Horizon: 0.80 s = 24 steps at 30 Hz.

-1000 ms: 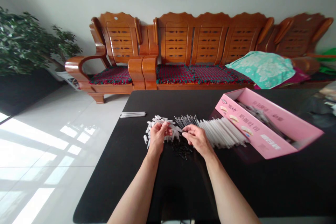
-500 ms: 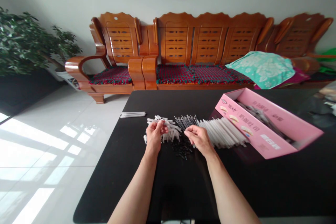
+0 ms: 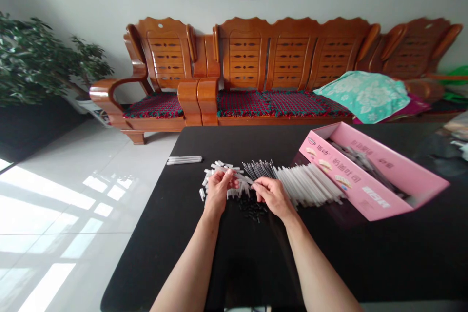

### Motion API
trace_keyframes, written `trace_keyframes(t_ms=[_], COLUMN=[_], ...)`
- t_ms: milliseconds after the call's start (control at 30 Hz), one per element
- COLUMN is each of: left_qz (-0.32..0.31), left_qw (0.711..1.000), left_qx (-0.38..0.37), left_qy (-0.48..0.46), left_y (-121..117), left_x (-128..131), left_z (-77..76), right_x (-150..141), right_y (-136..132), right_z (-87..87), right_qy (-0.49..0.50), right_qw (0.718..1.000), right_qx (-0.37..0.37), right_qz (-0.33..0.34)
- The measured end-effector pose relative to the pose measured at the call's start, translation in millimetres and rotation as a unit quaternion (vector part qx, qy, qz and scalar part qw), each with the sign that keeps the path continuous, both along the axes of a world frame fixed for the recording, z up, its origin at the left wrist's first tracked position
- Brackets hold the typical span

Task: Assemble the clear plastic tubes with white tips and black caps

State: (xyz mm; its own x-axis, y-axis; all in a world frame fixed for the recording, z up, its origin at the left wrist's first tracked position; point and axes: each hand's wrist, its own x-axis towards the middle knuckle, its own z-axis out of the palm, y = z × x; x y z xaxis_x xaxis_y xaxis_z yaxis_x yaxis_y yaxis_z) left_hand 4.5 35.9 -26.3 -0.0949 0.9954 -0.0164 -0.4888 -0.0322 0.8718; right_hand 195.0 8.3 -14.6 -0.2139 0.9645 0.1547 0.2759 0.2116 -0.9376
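Over the piles, my left hand (image 3: 218,189) and my right hand (image 3: 271,196) are close together, fingers pinched. A pale slender tube (image 3: 243,178), like a pen barrel, runs between their fingertips; its ends are hidden. Short white pen caps (image 3: 219,165) lie loose around and under my left hand. Small black plugs (image 3: 252,214) are scattered between my wrists. Just beyond my right hand are thin dark rods with metallic tips (image 3: 260,168), like pen refills. White tubes (image 3: 310,183) lie in a row to its right.
Several white pens (image 3: 185,160) lie side by side at the left edge of the black table (image 3: 161,248). A pink open box (image 3: 380,200) holding more slender pieces stands at the right. Behind the table is a wooden sofa (image 3: 244,53) with a turquoise cushion (image 3: 365,97).
My hands have come closer together; the right moved left and slightly down, the left slightly right. A pale tube now shows between them.
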Motion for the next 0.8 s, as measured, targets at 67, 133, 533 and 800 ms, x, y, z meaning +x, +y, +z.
trace_keyframes(t_ms=[67, 133, 533, 800], left_qz=[0.047, 0.128, 0.14, -0.033], left_qw=[0.998, 0.988, 0.989, 0.996], left_qx=[-0.007, -0.028, -0.013, 0.048], left_qy=[-0.033, -0.083, -0.038, 0.069], left_y=[4, 10, 8, -7], left_x=[-12, -30, -29, -3], left_z=[2.0, 4.4, 4.9, 10.8], right_x=[3, 8, 21, 7], right_y=[0, 1, 3, -5], right_z=[0.6, 1.1, -0.7, 11.1], right_qy=[0.023, 0.06, -0.353, -0.137], right_qw=[1.0, 0.997, 0.905, 0.968], right_qx=[-0.01, -0.019, 0.084, 0.099], right_qz=[-0.009, -0.035, -0.222, -0.187])
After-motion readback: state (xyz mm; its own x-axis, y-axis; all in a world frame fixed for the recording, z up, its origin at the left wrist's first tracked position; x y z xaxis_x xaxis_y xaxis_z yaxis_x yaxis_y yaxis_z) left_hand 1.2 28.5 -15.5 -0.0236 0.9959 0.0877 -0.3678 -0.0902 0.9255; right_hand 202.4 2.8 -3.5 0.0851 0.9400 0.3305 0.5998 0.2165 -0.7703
